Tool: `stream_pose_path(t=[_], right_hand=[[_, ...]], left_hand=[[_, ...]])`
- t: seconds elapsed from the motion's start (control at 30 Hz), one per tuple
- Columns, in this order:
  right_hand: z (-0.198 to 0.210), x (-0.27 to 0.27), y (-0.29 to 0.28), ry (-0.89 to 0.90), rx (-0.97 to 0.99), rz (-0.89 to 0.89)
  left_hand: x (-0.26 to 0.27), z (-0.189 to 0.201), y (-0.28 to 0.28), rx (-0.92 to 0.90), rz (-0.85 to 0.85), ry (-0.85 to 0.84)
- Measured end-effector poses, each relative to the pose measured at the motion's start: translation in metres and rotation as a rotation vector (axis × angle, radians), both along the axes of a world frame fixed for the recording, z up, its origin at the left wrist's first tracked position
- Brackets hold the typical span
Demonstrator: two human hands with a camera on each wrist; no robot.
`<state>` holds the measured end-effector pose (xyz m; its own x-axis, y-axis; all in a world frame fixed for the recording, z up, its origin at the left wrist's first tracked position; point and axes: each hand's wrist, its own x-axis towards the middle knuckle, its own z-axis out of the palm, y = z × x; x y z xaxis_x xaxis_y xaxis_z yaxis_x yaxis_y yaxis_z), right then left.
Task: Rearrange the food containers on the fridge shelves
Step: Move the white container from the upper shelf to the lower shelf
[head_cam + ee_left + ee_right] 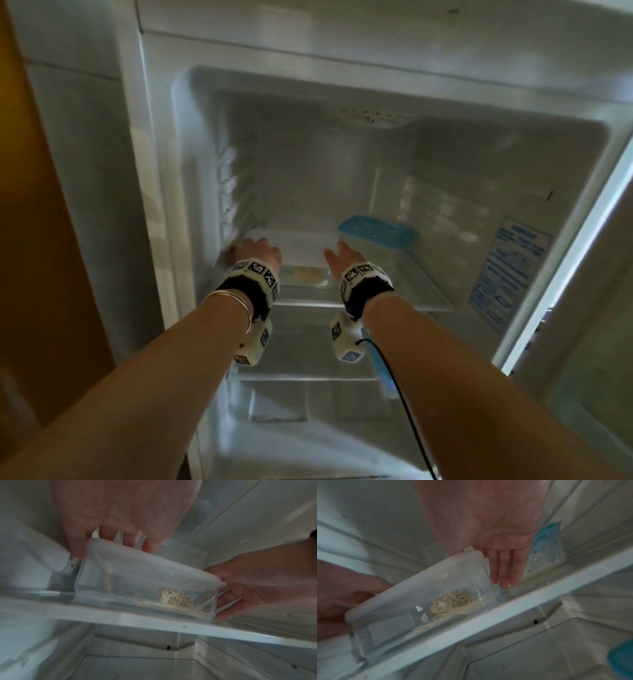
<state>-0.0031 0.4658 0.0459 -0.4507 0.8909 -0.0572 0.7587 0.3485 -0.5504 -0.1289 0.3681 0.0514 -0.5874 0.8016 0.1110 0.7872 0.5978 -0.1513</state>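
A clear food container with a white lid and a clump of noodles inside is at the left front of the upper fridge shelf. My left hand grips its left end, fingers over the lid and thumb at the near corner. My right hand lies flat against its right end, with straight fingers along the wall. The frames are blurred, so I cannot tell whether the container rests on the shelf. A blue-lidded container stands just right of my right hand.
The ribbed left fridge wall is right beside my left hand. Behind my right fingers is the blue-lidded container. Another blue item sits on the lower shelf at the right. The right inner wall carries a label.
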Motion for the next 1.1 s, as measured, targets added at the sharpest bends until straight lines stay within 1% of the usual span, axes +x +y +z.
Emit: stream_pose_path(t=[0.07, 0.23, 0.33, 0.4, 0.43, 0.53, 0.8, 0.87, 0.97, 1.1], right_hand=[[-0.001, -0.001, 0.002, 0.048, -0.01, -0.02], [0.004, 0.001, -0.001, 0.109, -0.033, -0.039], [0.007, 0.01, -0.003, 0.127, -0.033, -0.027], [0.008, 0.017, -0.002, 0.141, -0.036, -0.032], [0.007, 0.02, -0.001, 0.145, -0.032, -0.036], [0.003, 0.029, 0.003, 0.14, -0.014, -0.055], [-0.009, 0.039, 0.002, 0.15, 0.009, -0.166], [-0.009, 0.039, 0.0, 0.175, -0.012, -0.194], [-0.009, 0.038, -0.002, 0.233, -0.045, -0.205], [-0.004, 0.036, -0.004, 0.177, -0.033, -0.221]], left_hand=[[0.001, 0.001, 0.002, -0.003, 0.002, -0.013], [0.003, 0.006, 0.0, 0.132, 0.032, -0.131], [0.004, 0.005, 0.001, 0.246, 0.031, -0.264], [0.005, 0.006, -0.002, 0.368, 0.052, -0.409], [0.006, 0.007, -0.003, 0.41, 0.054, -0.455], [0.008, 0.011, -0.006, 0.446, 0.061, -0.543], [0.009, 0.013, -0.011, 0.462, 0.101, -0.514], [0.006, 0.012, -0.008, 0.477, 0.109, -0.589], [0.005, 0.008, -0.005, 0.494, 0.058, -0.611], [0.007, 0.009, -0.01, 0.561, 0.04, -0.643]])
